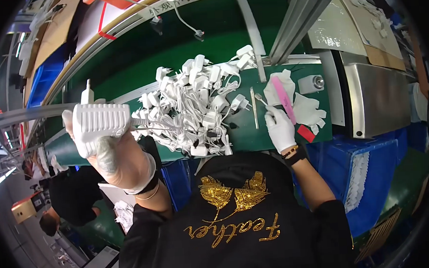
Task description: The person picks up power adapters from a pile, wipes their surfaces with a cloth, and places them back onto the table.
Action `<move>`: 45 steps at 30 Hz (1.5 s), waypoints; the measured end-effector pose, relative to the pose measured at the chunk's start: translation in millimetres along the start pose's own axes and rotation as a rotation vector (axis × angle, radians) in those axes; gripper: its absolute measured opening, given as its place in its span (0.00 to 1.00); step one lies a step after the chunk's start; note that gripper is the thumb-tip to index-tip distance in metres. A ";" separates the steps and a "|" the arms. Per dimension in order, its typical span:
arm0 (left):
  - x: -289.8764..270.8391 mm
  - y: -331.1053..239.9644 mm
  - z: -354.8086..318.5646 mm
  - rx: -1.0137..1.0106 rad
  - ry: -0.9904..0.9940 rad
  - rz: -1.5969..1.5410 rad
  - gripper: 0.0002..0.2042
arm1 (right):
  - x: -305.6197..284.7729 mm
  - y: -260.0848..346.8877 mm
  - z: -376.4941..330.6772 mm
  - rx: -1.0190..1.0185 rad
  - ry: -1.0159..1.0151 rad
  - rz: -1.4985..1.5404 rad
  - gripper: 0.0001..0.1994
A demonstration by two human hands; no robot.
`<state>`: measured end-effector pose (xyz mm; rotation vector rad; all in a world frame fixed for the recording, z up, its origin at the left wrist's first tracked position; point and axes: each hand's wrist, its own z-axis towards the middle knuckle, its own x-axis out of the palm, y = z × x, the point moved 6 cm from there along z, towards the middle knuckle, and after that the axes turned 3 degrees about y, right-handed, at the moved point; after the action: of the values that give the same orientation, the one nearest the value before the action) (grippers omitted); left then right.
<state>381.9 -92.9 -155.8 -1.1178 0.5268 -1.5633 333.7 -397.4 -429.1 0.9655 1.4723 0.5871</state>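
My left hand (120,164), in a thin pale glove, is raised at the left and closed around a white plug-in power adapter (102,121). The adapter's ribbed side faces up, its pin points away, and its cable runs right toward a heap of white adapters (193,103) with bundled cables on the green bench. On the bench's right part rests my right hand (279,130), in a white glove. Its fingers are closed at the near end of a small white brush-like tool (260,98); the grip is partly hidden. Left of that tool lies a thin pale strip (254,108).
Right of my right hand lie white gloves (311,111), a pink strip (283,99) and a red card (305,133). A bottle with a metal top (311,84) stands beyond them. A metal post (298,23) rises behind. Blue bins (342,170) stand below right; another person (73,196) is at far left.
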 end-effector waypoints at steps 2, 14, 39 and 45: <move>1.6 4.4 -5.5 0.012 -0.018 0.104 0.37 | 0.6 5.8 1.2 -0.115 -0.036 -0.364 0.14; 4.1 97.9 -103.0 -0.240 0.219 0.444 0.31 | 14.8 -11.9 20.3 -0.094 -0.076 -0.399 0.09; -19.3 91.1 -119.6 0.078 0.226 0.701 0.27 | -29.6 178.9 -30.1 -0.579 0.095 -0.108 0.04; -11.9 100.3 -117.8 0.016 0.218 0.610 0.27 | -39.0 188.8 -40.4 -0.569 0.075 -0.007 0.04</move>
<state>330.9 -139.0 -294.9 -0.6817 0.9035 -1.1475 334.4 -323.6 -246.5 0.4951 1.2662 0.9796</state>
